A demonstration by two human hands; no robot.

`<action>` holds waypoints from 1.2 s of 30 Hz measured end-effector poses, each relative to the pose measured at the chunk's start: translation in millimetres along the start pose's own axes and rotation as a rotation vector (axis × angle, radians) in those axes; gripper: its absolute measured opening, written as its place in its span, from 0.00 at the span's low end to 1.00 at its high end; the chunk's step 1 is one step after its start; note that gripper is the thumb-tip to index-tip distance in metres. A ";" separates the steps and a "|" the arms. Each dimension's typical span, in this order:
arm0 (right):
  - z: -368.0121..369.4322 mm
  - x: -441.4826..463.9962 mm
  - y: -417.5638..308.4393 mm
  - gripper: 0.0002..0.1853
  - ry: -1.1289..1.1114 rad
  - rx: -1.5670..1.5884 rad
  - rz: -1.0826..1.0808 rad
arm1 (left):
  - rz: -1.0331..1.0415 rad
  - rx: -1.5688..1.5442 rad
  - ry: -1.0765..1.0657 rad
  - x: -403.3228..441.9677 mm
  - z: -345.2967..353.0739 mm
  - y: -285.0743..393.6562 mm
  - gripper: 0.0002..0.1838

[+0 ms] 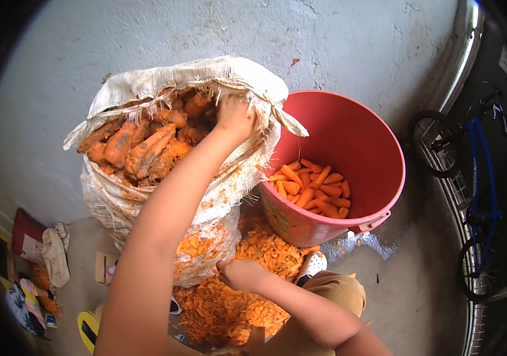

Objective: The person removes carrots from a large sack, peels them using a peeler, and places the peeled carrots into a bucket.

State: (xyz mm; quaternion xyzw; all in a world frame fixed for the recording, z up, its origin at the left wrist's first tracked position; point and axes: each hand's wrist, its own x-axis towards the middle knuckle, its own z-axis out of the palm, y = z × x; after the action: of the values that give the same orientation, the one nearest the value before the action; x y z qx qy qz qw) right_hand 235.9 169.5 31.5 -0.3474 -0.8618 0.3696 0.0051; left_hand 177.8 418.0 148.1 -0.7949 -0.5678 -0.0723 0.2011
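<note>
My left hand (236, 115) reaches into the mouth of a white woven sack (206, 210), at its right inner side. Its fingers are hidden among the carrots and the sack's folded rim. Unpeeled, soil-covered carrots (141, 145) fill the sack to near the top. Lower down, my right hand (243, 276) is closed in a fist above a heap of orange carrot peelings (230, 314). What it holds, if anything, does not show. Peeled carrots (313, 187) lie at the bottom of a red bucket (354, 142), right beside the sack.
A grey-blue wall (336, 41) stands behind the sack and bucket. At right is a blue bicycle (485, 190) behind a metal-edged track. A dark red container (28, 234) with a pale cloth (56, 255) sits at far left. Water wets the floor by the bucket.
</note>
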 end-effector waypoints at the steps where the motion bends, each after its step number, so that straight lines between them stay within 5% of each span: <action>1: -1.4 -1.0 -1.6 0.13 0.002 -0.001 0.002 | 0.001 -0.056 -0.142 -8.4 -19.6 -1.3 0.21; 3: -5.2 -3.2 -2.1 0.13 0.008 -0.005 0.005 | 0.002 -0.168 -0.424 -41.7 -72.5 2.0 0.23; 6: -4.6 -3.9 -1.6 0.13 0.010 -0.005 0.004 | 0.033 -0.427 0.247 -90.9 -41.5 -17.9 0.26; 9: -2.1 -5.4 -1.7 0.13 0.012 -0.006 0.002 | 0.028 -0.481 0.283 -131.7 -42.8 -27.2 0.31; 18: 10.1 1.2 1.8 0.13 0.068 0.019 -0.021 | -0.175 -0.459 0.140 -151.5 -28.1 -21.5 0.35; 31: 1.3 -1.1 6.7 0.13 0.069 0.021 0.002 | -0.559 -1.626 -0.053 -206.5 -70.9 -51.0 0.28; 36: 5.4 1.4 11.7 0.13 0.070 0.043 0.019 | -0.628 -1.764 0.057 -252.9 -69.2 -52.6 0.28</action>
State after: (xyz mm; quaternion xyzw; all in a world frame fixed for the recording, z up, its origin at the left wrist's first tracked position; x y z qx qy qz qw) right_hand 240.3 172.5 19.7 -0.3680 -0.8497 0.3755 0.0390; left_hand 49.5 183.7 136.6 -0.4683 -0.4913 -0.5473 -0.4896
